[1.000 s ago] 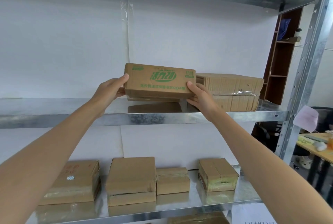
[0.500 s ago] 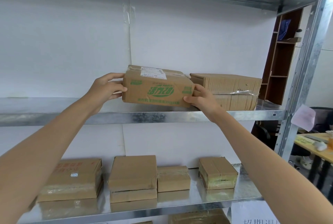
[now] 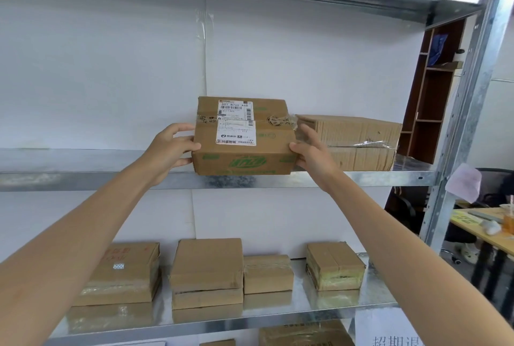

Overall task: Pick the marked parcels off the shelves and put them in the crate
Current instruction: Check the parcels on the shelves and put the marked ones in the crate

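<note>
The parcel (image 3: 244, 137) sits between the two hands, clamped from both sides: the left hand (image 3: 167, 151) curls round its left end and the right hand (image 3: 311, 153) grips its right end, thumb on the near edge. It is a brown cardboard box with green print on the face nearest the person and a white label (image 3: 236, 123) on top, and it is tipped so the top shows. Its lower edge is at the front lip of the upper shelf (image 3: 83, 178); whether it rests on the metal or hangs just clear of it cannot be told.

Just beyond the right hand, a wider brown box (image 3: 356, 142) with torn clear tape lies on the same shelf. Behind both hands stands a white wall panel (image 3: 97, 67).

Below the forearms, the lower shelf (image 3: 222, 323) holds four taped boxes in a row: one under the left arm with a small white sticker (image 3: 122, 273), a larger one (image 3: 207, 270) beside it, a small one (image 3: 268, 273) touching that, and one (image 3: 335, 265) apart, nearer the right arm.

Out past the right arm rise a metal post (image 3: 472, 95), a dark wooden cabinet (image 3: 434, 95) and a table (image 3: 478, 231)
</note>
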Tool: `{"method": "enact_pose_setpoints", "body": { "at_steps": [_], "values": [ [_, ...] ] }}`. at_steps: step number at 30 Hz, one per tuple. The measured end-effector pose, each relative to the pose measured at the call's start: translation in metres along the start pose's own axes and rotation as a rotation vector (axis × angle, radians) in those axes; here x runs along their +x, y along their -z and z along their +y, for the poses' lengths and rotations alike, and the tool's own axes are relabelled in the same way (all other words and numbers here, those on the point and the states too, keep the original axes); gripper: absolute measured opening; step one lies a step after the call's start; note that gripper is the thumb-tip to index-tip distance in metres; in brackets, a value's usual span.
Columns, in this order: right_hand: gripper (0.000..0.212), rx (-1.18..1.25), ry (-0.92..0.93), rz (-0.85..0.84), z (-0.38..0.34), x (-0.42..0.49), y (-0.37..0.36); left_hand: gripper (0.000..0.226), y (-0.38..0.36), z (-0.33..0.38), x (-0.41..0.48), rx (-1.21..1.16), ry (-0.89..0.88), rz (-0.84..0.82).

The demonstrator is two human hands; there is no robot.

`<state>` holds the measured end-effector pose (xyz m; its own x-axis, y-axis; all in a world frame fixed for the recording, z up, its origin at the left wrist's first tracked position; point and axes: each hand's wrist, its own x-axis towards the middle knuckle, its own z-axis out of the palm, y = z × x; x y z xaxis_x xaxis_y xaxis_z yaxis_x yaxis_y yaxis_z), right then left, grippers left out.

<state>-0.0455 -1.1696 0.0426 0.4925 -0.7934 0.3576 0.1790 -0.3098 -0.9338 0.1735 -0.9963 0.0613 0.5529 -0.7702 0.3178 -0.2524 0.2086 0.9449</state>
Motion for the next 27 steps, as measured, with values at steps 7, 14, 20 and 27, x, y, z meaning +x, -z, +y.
{"method": "enact_pose_setpoints", "body": {
  "at_steps": [7,14,20,27],
  "values": [
    [0.087,-0.075,0.084,-0.092,-0.01,-0.007,0.0,0.088,-0.001,0.004,-0.003,0.05,-0.07,-0.014],
    [0.089,-0.09,0.107,-0.056,0.001,-0.006,-0.005,0.089,-0.003,-0.01,-0.005,0.028,-0.152,0.041],
    [0.086,-0.073,0.123,-0.03,0.0,-0.009,-0.011,0.077,-0.002,-0.015,-0.003,0.01,-0.194,0.065],
    [0.081,-0.061,0.127,-0.051,-0.002,-0.001,-0.024,0.068,0.003,-0.021,0.01,0.031,-0.192,0.133]
  ]
}}
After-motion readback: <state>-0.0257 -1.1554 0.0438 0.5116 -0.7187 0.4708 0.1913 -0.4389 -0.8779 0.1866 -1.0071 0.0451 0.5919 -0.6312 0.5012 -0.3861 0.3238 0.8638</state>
